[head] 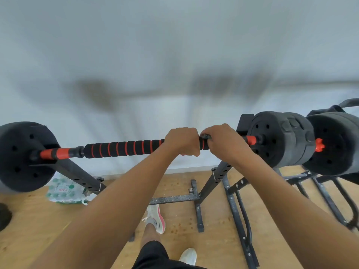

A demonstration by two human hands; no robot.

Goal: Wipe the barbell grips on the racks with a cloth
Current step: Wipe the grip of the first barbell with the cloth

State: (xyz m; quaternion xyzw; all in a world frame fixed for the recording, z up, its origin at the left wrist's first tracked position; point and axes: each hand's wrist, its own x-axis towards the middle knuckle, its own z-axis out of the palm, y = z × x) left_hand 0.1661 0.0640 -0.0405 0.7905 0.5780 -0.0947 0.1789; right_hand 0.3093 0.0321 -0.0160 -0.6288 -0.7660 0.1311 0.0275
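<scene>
Two hands close over the right-hand end of the padded grip [124, 149], the black foam sleeve ringed with red that runs between the uprights of the rack [219, 175]. The left hand [182, 141] is wrapped over the top with its fingers curled under. I judge it is there to steady the barbell [58, 153] so it does not roll in its cradles. The right hand [225, 141], just beside it, is also curled over the grip, and a small dark crumpled fold shows at its fingertips. That is most likely the cloth [205, 136], bunched under the palm so pressure goes straight onto the foam, though most of it is hidden. Weight plates [279, 138] sit loaded on both ends, which should keep the barbell heavy and settled while it is rubbed. The long stretch of grip to the left of the hands is uncovered, so much of the wiping seems yet to do. A wrapped pack of bottles [62, 191] lies on the wooden floor [35, 220] by the rack.
</scene>
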